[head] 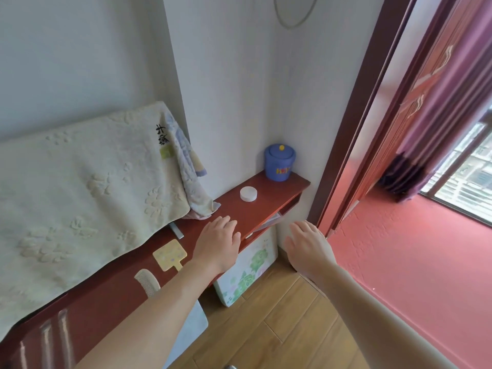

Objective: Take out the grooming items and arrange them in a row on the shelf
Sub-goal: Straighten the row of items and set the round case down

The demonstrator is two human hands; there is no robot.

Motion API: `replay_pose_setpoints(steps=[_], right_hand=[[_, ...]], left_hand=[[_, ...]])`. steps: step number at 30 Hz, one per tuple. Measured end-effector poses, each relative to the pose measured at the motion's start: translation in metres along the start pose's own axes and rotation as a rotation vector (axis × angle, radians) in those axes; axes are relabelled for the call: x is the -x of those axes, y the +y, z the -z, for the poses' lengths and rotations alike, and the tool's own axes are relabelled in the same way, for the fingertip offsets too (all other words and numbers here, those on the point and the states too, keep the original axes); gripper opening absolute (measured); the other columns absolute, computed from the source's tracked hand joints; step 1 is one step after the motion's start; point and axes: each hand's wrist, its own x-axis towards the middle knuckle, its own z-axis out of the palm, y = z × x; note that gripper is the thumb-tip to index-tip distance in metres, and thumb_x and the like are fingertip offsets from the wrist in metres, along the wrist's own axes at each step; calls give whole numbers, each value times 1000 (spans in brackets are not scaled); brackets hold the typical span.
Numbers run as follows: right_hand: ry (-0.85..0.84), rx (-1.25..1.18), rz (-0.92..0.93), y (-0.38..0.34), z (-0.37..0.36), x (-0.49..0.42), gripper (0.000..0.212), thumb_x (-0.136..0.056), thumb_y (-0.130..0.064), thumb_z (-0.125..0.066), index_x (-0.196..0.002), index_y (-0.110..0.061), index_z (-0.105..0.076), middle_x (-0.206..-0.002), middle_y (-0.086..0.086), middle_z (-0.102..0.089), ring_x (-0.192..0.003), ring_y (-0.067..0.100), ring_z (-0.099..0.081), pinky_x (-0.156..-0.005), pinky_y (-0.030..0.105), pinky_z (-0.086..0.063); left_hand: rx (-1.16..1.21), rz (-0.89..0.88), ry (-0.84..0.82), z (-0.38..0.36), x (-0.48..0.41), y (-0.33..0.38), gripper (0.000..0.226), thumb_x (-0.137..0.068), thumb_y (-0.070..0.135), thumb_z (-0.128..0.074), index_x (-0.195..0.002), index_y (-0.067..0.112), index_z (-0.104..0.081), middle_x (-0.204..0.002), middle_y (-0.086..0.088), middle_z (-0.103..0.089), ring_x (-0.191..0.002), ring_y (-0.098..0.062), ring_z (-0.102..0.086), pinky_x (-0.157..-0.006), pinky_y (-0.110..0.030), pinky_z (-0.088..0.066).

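**Both hands empty over a red-brown shelf**

Head view: a long red-brown wooden shelf runs along a white wall. On it lie a pale yellow square hand mirror, a white plastic comb, a small round white tin and a blue lidded pot, loosely spaced. The left hand hovers flat and open above the shelf's front edge; the right hand hangs open beside the shelf, holding nothing. Arranging seems under way. Next likely: reach into the compartment beneath for another item.
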Motion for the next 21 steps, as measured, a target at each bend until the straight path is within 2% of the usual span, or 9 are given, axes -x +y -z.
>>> replay_pose_setpoints(steps=[2, 5, 8, 9, 11, 13, 18, 21], right_hand=[[27, -28, 12, 3, -3, -22, 40, -88, -34, -18, -88, -16, -54, -97, 0, -58, -98, 20, -51, -92, 37, -45], [41, -25, 15, 9, -10, -56, 48, -87, -36, -16, -96, -13, -58, -103, 0, -59, -104, 21, -52, -94, 36, -45], [29, -26, -12, 15, -15, -86, 36, -87, -33, -17, -86, -17, -50, -98, -2, -57, -100, 20, -51, -93, 36, -45], [22, -24, -7, 18, -16, -96, 36, -88, -31, -19, -88, -16, -52, -100, -1, -58, -102, 20, -52, -95, 36, -44], [4, -4, 13, 24, -20, -117, 42, -91, -28, -25, -108, -11, -60, -113, 2, -60, -113, 21, -51, -102, 35, -41], [-5, 9, 22, 33, -26, -140, 41, -95, -27, -31, -120, -9, -58, -123, 4, -59, -120, 22, -48, -107, 34, -37], [-61, -1, 110, 58, -36, -197, 42, -98, -33, -27, -118, -12, -57, -125, 1, -55, -124, 22, -45, -109, 33, -33], [-78, -31, 165, 75, -39, -235, 41, -99, -31, -35, -132, -11, -51, -134, 3, -52, -129, 20, -40, -112, 33, -29]], left_hand=[[22, -5, 5, -5, -28, -6, 50, -105, 37, -28, -150, 16, -37, -158, -5, -34, -149, -20, -23, -122, -38, -20], [36, -15, 0, -12, -69, -13, 50, -105, 36, -30, -149, 14, -39, -157, -6, -36, -148, -22, -24, -122, -39, -20], [23, -39, -10, -14, -101, -17, 49, -105, 34, -30, -148, 12, -40, -155, -7, -38, -147, -23, -26, -121, -39, -21], [13, -43, -12, -14, -111, -18, 49, -105, 34, -30, -147, 12, -41, -155, -7, -38, -147, -23, -27, -121, -39, -21], [-1, -34, -18, -14, -129, -22, 49, -105, 34, -30, -147, 12, -41, -155, -7, -38, -147, -22, -27, -121, -41, -22], [-16, -21, -17, -16, -148, -25, 48, -104, 35, -30, -146, 14, -43, -155, -7, -39, -146, -22, -29, -121, -42, -24], [-35, 40, 11, -24, -191, -18, 45, -104, 34, -34, -142, 13, -47, -151, -6, -44, -143, -22, -34, -119, -39, -26], [-48, 105, 38, -30, -214, -8, 43, -103, 33, -36, -139, 12, -50, -147, -6, -48, -138, -23, -38, -116, -37, -28]])
